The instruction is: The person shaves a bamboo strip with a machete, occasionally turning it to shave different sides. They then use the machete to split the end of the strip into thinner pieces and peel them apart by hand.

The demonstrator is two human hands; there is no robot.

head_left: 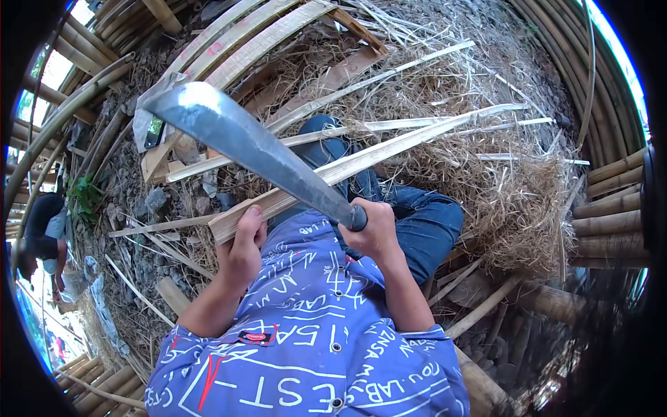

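Observation:
My right hand [370,228] is closed round the dark handle of a machete [257,142]. Its broad steel blade points up and to the left, crossing over a long pale bamboo strip [389,147]. The near end of that strip is in my left hand [242,236], thumb on top and fingers curled at its side. From there the strip slants across my lap to the upper right. More split strips [306,137] lie just beyond it, partly covered by the blade.
Curly shavings [514,208] are heaped to the right on the ground. Wide split planks [257,43] lie at the top. Bamboo poles [611,208] line the right side, and others [104,389] the lower left. Another person [45,222] is bent over at far left.

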